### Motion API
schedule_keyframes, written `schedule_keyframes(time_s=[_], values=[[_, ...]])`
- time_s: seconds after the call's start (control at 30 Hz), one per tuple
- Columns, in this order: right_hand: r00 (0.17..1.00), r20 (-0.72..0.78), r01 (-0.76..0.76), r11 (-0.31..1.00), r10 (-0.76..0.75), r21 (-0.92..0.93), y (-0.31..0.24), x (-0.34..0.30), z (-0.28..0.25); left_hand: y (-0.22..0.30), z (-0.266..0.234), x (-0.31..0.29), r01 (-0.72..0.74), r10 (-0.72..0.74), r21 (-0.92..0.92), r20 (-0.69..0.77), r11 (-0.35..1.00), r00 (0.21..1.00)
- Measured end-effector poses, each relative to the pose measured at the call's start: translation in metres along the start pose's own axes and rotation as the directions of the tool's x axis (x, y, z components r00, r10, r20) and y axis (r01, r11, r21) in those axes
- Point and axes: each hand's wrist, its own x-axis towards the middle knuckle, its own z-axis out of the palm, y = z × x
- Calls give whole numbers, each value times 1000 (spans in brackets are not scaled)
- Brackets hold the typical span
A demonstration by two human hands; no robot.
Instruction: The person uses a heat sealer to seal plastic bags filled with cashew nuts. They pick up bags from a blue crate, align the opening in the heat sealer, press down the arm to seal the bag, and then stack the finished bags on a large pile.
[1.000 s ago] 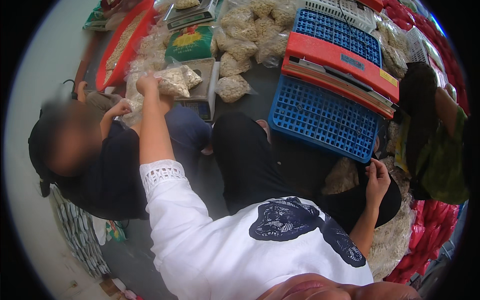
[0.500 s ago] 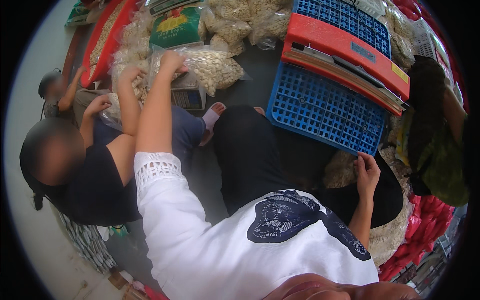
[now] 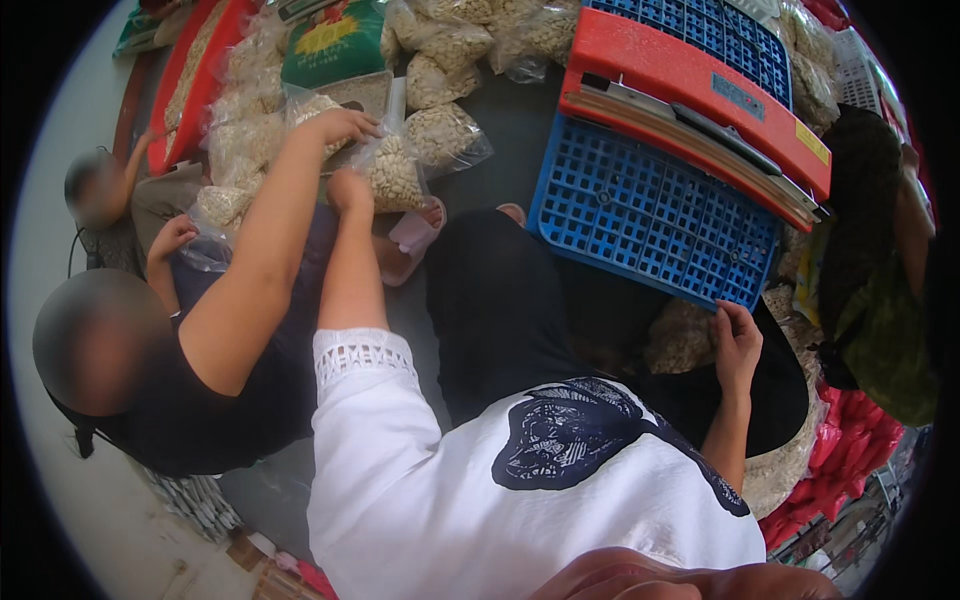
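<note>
My left hand is closed on the edge of a clear plastic bag of pale beans or kernels. A co-worker's hand reaches over the same spot, close above my hand, by a scale-like box with a flat metal top. My right hand has its bent fingers hooked on the near right corner of a blue plastic crate. On that crate lies a long red bag sealer with metal jaws along its near side.
Several filled clear bags lie beyond and left of the scale, around a green sack. A red trough of kernels is at the far left. Co-workers sit at the left, and another person is at the right. Red bags lie behind my right arm.
My left hand has come nearer and a little right, lowering the bag from the scale. The co-worker's arm has reached across to the scale. My right hand has stayed on the crate.
</note>
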Motion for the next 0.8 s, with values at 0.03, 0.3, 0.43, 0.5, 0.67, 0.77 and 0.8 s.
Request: schedule_keyframes(time_s=[0.03, 0.3, 0.43, 0.5, 0.67, 0.77, 0.8], values=[[1000, 0, -4, 1000, 4, 6, -2, 2, 2, 0, -2, -9, -13, 12, -14, -52, 1000, 999], [1000, 7, 10, 1000, -11, 27, -6, 4, 6, -27, 77, -41, 51, -422, -797, -262, 601, 868], [1000, -12, 12, 999, -12, 33, 0, 4, 4, -6, 65, -60, 144, -425, -618, -337, 773, 840], [999, 24, 29, 999, -28, -40, -3, 6, 5, 2, 57, -68, 45, -391, -647, -402, 761, 828], [999, 34, 28, 1000, -27, -9, -4, 6, 10, 32, 7, -73, -56, -362, -669, -468, 741, 806], [999, 38, 17, 999, -16, -29, -3, 7, 12, 33, -14, -53, -314, -472, -771, -602, 555, 644], [1000, 27, 4, 1000, -4, -18, -1, 7, 12, 55, -40, -54, -359, -504, -788, -602, 500, 619]])
